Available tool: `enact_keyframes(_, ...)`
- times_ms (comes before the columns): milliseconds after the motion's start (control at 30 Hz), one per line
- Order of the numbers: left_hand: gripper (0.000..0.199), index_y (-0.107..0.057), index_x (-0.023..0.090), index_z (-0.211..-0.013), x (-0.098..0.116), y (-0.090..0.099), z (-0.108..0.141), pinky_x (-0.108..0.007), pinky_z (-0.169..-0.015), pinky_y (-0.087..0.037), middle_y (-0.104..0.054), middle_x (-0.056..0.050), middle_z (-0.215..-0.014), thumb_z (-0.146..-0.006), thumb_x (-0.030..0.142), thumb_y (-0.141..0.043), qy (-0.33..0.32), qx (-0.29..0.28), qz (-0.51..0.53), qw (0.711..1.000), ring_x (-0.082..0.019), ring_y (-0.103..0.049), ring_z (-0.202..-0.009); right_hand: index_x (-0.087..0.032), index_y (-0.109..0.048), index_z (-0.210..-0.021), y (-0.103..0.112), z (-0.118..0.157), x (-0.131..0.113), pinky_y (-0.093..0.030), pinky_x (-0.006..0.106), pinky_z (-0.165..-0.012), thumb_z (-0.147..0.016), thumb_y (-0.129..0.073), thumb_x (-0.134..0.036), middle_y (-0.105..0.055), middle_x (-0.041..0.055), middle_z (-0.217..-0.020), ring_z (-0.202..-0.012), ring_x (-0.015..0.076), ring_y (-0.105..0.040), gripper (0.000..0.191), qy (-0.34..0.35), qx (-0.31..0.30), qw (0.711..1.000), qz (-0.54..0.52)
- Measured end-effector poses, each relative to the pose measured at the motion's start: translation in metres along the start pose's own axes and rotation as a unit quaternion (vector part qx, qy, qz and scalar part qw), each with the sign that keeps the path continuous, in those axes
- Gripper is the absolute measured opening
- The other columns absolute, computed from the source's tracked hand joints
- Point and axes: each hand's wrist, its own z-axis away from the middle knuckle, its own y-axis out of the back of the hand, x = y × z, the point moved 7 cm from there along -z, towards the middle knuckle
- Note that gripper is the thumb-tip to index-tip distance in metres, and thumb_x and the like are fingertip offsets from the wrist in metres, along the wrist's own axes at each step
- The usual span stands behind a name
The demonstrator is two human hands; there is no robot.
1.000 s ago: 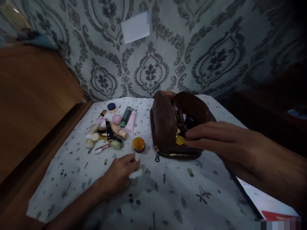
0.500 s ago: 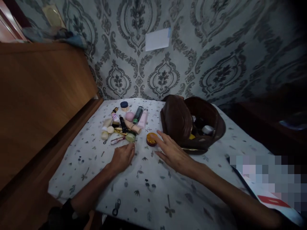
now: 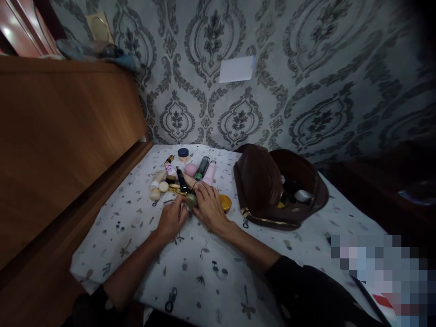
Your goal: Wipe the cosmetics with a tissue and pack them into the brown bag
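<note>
A pile of cosmetics lies on the patterned white cloth, with a black tube (image 3: 181, 180), a pink egg-shaped item (image 3: 190, 170), a dark green tube (image 3: 203, 168) and a pale pink tube (image 3: 209, 173). My left hand (image 3: 172, 219) is at the pile's near edge, fingers curled beside a green round jar (image 3: 191, 200); what they hold, if anything, is hidden. My right hand (image 3: 210, 209) reaches over the right side of that jar, fingers extended and touching the pile. Just right of it sits an amber-lidded jar (image 3: 225, 203).
An open brown bag (image 3: 259, 186) with items inside stands at the right. A blue-lidded jar (image 3: 183, 155) is behind the pile. Wooden furniture (image 3: 75, 109) borders the left, and a patterned wall rises behind. A partly blurred flat object lies at the lower right.
My right hand has moved left from the amber-lidded jar to the pile and green jar. My left hand has shifted slightly towards the green jar. The camera view has shifted.
</note>
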Motion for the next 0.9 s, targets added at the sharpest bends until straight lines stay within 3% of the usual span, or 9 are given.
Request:
enact_keyframes(100,0.011,-0.051,0.022,-0.097,-0.005,0.009,-0.002,-0.029,-0.068,-0.043,-0.064,-0.001,-0.081,-0.09,0.022,-0.043,0.021,0.029,0.044,0.998,-0.018,-0.061,-0.07,-0.014,-0.053,-0.13,-0.001,0.007,-0.01,-0.034,0.058,-0.11,-0.08,-0.064,-0.012,-0.049,0.0211,-0.142,-0.139,0.0355,-0.038,0.051,0.049,0.005,0.998,-0.04)
enact_keyframes(200,0.009,-0.049,0.022,-0.097,-0.012,0.024,-0.007,-0.028,-0.07,-0.043,-0.063,-0.001,-0.085,-0.091,0.025,-0.044,0.041,0.085,0.096,0.991,-0.017,-0.059,-0.075,-0.019,-0.053,-0.129,-0.006,0.021,-0.017,-0.04,0.055,-0.107,-0.08,-0.067,-0.014,-0.049,0.0189,-0.142,-0.136,0.0333,-0.042,0.051,0.081,-0.021,0.991,-0.106)
enact_keyframes(300,0.009,-0.049,0.021,-0.096,-0.022,0.036,-0.009,-0.028,-0.073,-0.044,-0.059,0.0,-0.084,-0.09,0.028,-0.048,0.073,0.138,0.123,0.98,-0.017,-0.057,-0.079,-0.016,-0.045,-0.136,-0.016,0.029,-0.011,-0.045,0.05,-0.102,-0.08,-0.07,-0.022,-0.053,0.0192,-0.137,-0.129,0.0315,-0.05,0.062,0.034,-0.042,0.983,-0.177)
enact_keyframes(400,0.01,-0.049,0.022,-0.091,-0.03,0.04,-0.009,-0.028,-0.072,-0.044,-0.054,0.001,-0.078,-0.09,0.032,-0.05,0.102,0.156,0.113,0.976,-0.017,-0.055,-0.076,-0.017,-0.038,-0.142,-0.025,0.028,-0.004,-0.046,0.048,-0.1,-0.08,-0.072,-0.03,-0.058,0.0166,-0.132,-0.121,0.0309,-0.055,0.072,-0.031,-0.045,0.974,-0.219)
enact_keyframes(500,0.011,-0.049,0.021,-0.094,-0.02,0.035,-0.007,-0.032,-0.08,-0.046,-0.057,-0.001,-0.086,-0.093,0.032,-0.048,0.048,0.129,0.093,0.986,-0.018,-0.058,-0.084,-0.019,-0.045,-0.137,-0.031,0.022,-0.004,-0.046,0.045,-0.096,-0.077,-0.073,-0.031,-0.063,0.012,-0.122,-0.113,0.0297,-0.058,0.068,-0.053,-0.044,0.969,-0.238)
enact_keyframes(600,0.015,-0.049,0.021,-0.107,0.003,0.014,-0.002,-0.037,-0.094,-0.046,-0.061,-0.008,-0.106,-0.094,0.029,-0.047,-0.069,0.029,0.083,0.994,-0.022,-0.059,-0.104,-0.017,-0.059,-0.116,-0.036,0.019,-0.007,-0.046,0.042,-0.09,-0.076,-0.068,-0.023,-0.066,0.0115,-0.112,-0.106,0.0289,-0.059,0.042,-0.068,-0.041,0.971,-0.226)
enact_keyframes(667,0.021,-0.048,0.02,-0.114,0.013,-0.002,0.003,-0.04,-0.098,-0.046,-0.061,-0.011,-0.112,-0.095,0.026,-0.045,-0.106,-0.033,0.064,0.992,-0.023,-0.058,-0.11,-0.015,-0.062,-0.104,-0.04,0.019,-0.005,-0.046,0.041,-0.088,-0.076,-0.062,-0.017,-0.066,0.0122,-0.106,-0.102,0.0284,-0.059,0.029,-0.087,-0.031,0.973,-0.214)
enact_keyframes(767,0.026,-0.046,0.019,-0.12,0.013,-0.013,0.005,-0.042,-0.099,-0.046,-0.062,-0.013,-0.116,-0.094,0.025,-0.043,-0.087,-0.053,0.044,0.994,-0.025,-0.058,-0.113,-0.015,-0.061,-0.102,-0.042,0.02,-0.003,-0.045,0.039,-0.087,-0.074,-0.06,-0.015,-0.067,0.0117,-0.103,-0.1,0.0274,-0.058,0.028,-0.095,-0.009,0.97,-0.224)
enact_keyframes(900,0.026,-0.046,0.02,-0.12,0.004,-0.015,0.0,-0.042,-0.098,-0.048,-0.063,-0.012,-0.117,-0.094,0.026,-0.044,-0.021,-0.046,0.071,0.996,-0.024,-0.061,-0.112,-0.015,-0.062,-0.094,-0.042,0.02,-0.002,-0.045,0.039,-0.084,-0.075,-0.064,-0.02,-0.068,0.0108,-0.097,-0.094,0.0274,-0.059,0.019,-0.084,-0.006,0.967,-0.239)
